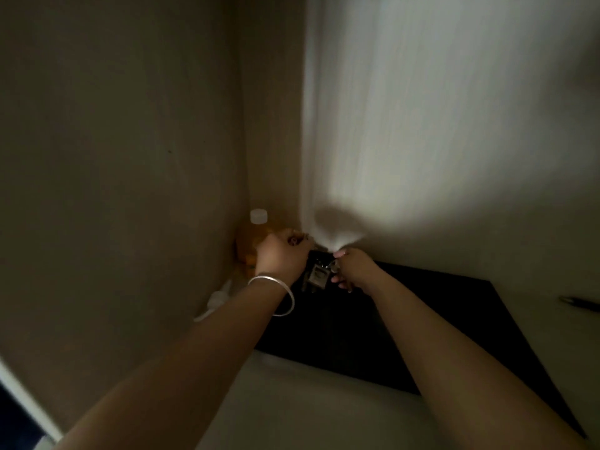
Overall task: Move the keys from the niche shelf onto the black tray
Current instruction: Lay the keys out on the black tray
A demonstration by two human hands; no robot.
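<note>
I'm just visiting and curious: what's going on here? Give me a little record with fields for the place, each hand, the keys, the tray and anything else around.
place: dim niche in a wall corner, pale shelf
left hand: closed at the far corner, silver bangle on the wrist
right hand: fingers pinching the keys
keys: bunch with a pale tag, over the far corner of the tray
black tray: flat on the shelf
orange bottle: white cap, behind the left hand
dark pen-like object: right of the tray; too blurred to identify

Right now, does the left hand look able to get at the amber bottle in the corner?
Probably yes. The left hand sits directly in front of the amber bottle, overlapping it in view, with nothing visible between them. Its fingers are curled, possibly holding something small; the dim light leaves that unclear.
</note>
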